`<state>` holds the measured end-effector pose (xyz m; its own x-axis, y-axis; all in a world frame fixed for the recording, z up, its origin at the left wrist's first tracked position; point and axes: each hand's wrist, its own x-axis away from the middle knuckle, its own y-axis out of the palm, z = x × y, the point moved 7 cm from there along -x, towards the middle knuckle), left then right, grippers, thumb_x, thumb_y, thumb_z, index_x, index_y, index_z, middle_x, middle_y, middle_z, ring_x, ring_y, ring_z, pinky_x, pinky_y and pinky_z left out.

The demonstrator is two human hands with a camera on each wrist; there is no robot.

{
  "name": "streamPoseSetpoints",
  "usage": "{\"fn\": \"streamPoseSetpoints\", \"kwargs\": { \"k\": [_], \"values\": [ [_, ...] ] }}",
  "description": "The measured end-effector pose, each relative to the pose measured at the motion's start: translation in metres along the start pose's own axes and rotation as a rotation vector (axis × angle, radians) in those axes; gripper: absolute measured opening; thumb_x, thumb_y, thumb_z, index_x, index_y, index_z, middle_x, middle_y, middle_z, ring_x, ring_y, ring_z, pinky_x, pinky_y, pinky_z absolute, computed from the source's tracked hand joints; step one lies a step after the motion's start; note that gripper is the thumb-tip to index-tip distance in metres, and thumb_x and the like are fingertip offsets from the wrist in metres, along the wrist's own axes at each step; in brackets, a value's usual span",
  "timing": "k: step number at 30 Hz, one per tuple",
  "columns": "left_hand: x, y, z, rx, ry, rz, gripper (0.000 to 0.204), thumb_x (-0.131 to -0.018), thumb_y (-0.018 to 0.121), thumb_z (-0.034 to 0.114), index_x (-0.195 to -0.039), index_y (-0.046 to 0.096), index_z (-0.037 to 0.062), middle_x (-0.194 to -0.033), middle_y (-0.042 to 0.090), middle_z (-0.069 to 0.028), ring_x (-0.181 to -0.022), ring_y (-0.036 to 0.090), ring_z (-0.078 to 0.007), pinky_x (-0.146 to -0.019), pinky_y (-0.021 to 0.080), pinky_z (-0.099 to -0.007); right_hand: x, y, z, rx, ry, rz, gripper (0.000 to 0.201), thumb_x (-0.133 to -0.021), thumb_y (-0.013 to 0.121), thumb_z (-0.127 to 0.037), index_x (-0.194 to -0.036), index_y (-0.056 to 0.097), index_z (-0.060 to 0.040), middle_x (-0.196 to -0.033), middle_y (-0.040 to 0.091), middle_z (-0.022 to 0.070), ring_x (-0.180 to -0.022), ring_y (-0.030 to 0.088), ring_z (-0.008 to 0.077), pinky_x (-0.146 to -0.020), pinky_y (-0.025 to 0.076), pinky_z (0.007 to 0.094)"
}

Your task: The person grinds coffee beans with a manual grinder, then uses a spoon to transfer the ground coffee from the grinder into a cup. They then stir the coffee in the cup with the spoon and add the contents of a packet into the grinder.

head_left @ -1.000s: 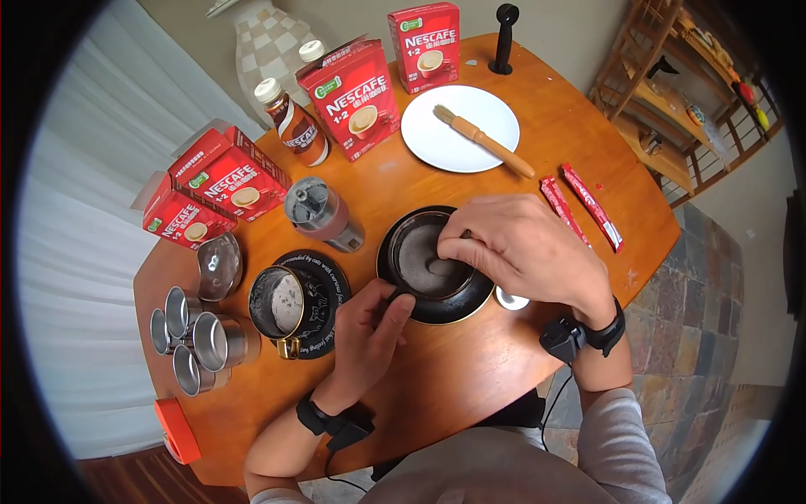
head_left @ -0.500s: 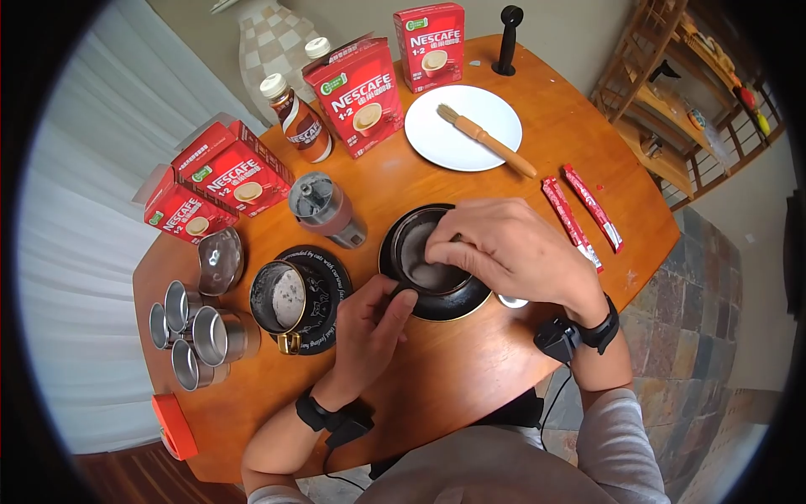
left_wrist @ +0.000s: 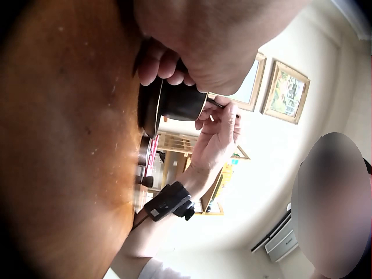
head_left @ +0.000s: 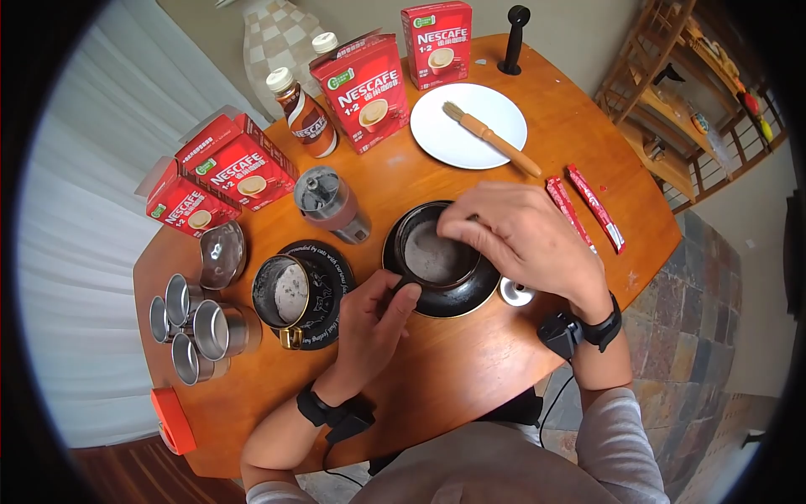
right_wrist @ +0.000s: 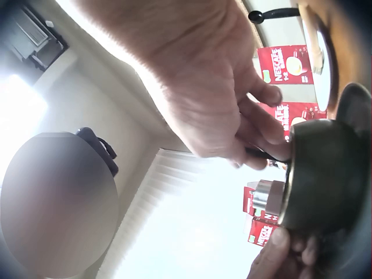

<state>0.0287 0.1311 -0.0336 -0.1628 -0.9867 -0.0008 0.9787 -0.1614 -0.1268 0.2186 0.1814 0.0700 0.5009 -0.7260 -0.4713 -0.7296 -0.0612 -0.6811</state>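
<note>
A black cup with greyish powder or froth inside sits on a black saucer with a gold rim. At its near left side my left hand pinches the cup's handle between thumb and fingers. Over the far right rim, my right hand pinches a thin dark stirrer, whose lower end dips into the cup and is hidden. To the left, a second dark cup with a gold handle holds pale powder, on a black printed saucer.
A metal grinder stands behind the cups, near red coffee boxes and a bottle. A white plate carries a brush. Metal cups are at left, red sachets at right. A small metal disc lies by the saucer.
My right hand swung left over the cup, then back to the right, moving the stirrer round inside. The left hand keeps hold of the handle. The view has shifted slightly.
</note>
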Motion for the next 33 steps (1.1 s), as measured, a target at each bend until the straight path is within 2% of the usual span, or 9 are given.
{"fn": "streamPoseSetpoints", "kwargs": {
  "k": [5,8,13,16,19,23,28,31,33],
  "values": [
    [-0.001,0.0,0.0,0.013,-0.007,0.02,0.025,-0.105,0.07,0.021,-0.092,0.065,0.0006,-0.067,0.059,0.0018,-0.054,0.056,-0.0046,-0.049,0.044,-0.023,0.001,0.0,0.001,-0.006,0.017,-0.057,0.017,-0.099,0.068,-0.016,-0.096,0.072,0.0007,-0.09,0.071,0.0164,-0.087,0.069,0.0379,-0.078,0.055,0.0448],
    [0.002,-0.001,-0.003,-0.041,-0.047,-0.039,0.017,-0.107,0.064,0.014,-0.1,0.066,-0.0012,-0.086,0.066,-0.0037,-0.063,0.059,-0.0068,-0.054,0.05,-0.0219,0.002,0.003,0.0,-0.036,-0.003,-0.007,0.016,-0.098,0.068,-0.015,-0.095,0.071,0.0007,-0.088,0.07,0.0174,-0.087,0.068,0.0393,-0.078,0.054,0.0469],
    [0.002,-0.001,-0.002,-0.027,-0.052,-0.045,0.017,-0.107,0.064,0.014,-0.1,0.066,-0.0009,-0.086,0.066,-0.0035,-0.063,0.06,-0.0067,-0.055,0.051,-0.0218,0.002,0.004,0.0,-0.063,0.044,-0.103,0.017,-0.1,0.069,-0.016,-0.099,0.073,0.0007,-0.093,0.073,0.0152,-0.089,0.071,0.0362,-0.078,0.055,0.0436],
    [0.002,-0.001,-0.003,-0.029,-0.052,-0.045,0.016,-0.107,0.064,0.014,-0.1,0.066,-0.0008,-0.086,0.066,-0.0033,-0.064,0.06,-0.0067,-0.056,0.051,-0.0219,0.0,0.001,-0.001,-0.017,-0.017,0.072,0.017,-0.097,0.066,-0.015,-0.094,0.07,0.0004,-0.086,0.069,0.0186,-0.086,0.067,0.0414,-0.078,0.053,0.0483],
    [0.002,0.0,-0.003,-0.026,-0.054,-0.049,0.016,-0.107,0.064,0.014,-0.1,0.066,-0.0008,-0.085,0.066,-0.0031,-0.064,0.06,-0.0066,-0.056,0.051,-0.022,0.003,0.005,0.001,-0.11,0.022,-0.072,0.016,-0.097,0.066,-0.014,-0.094,0.07,0.0008,-0.086,0.069,0.0186,-0.087,0.067,0.0415,-0.078,0.054,0.0481],
    [0.001,0.001,0.0,0.019,0.001,0.001,0.025,-0.106,0.07,0.021,-0.093,0.065,0.0008,-0.068,0.059,0.0025,-0.056,0.055,-0.0037,-0.05,0.044,-0.0223,0.001,0.005,-0.002,-0.079,0.0,-0.033,0.016,-0.098,0.067,-0.014,-0.095,0.071,0.0007,-0.089,0.071,0.0173,-0.088,0.068,0.0393,-0.079,0.054,0.0464],
    [0.002,0.0,-0.003,-0.006,0.024,-0.007,0.024,-0.105,0.07,0.02,-0.092,0.064,0.0007,-0.068,0.06,0.0017,-0.056,0.056,-0.0041,-0.05,0.044,-0.0227,0.003,0.002,-0.004,-0.129,0.025,-0.137,0.016,-0.1,0.069,-0.015,-0.097,0.073,0.0003,-0.095,0.074,0.0151,-0.089,0.071,0.0355,-0.079,0.056,0.0432],
    [0.001,0.0,-0.003,-0.004,0.009,-0.007,0.025,-0.105,0.07,0.02,-0.091,0.064,0.0004,-0.068,0.06,0.0011,-0.056,0.056,-0.0044,-0.05,0.045,-0.023,0.001,-0.005,-0.002,0.012,-0.015,0.027,0.016,-0.098,0.066,-0.014,-0.095,0.07,0.0006,-0.088,0.07,0.0174,-0.087,0.067,0.0397,-0.078,0.053,0.0479],
    [0.0,0.0,-0.003,-0.001,0.01,-0.002,0.025,-0.105,0.071,0.02,-0.091,0.064,0.0003,-0.068,0.06,0.0009,-0.056,0.056,-0.0047,-0.05,0.045,-0.0232,0.004,-0.004,-0.001,-0.072,0.032,-0.094,0.015,-0.098,0.066,-0.014,-0.095,0.071,0.0003,-0.088,0.07,0.0176,-0.087,0.067,0.0399,-0.077,0.053,0.0481]
  ]
}}
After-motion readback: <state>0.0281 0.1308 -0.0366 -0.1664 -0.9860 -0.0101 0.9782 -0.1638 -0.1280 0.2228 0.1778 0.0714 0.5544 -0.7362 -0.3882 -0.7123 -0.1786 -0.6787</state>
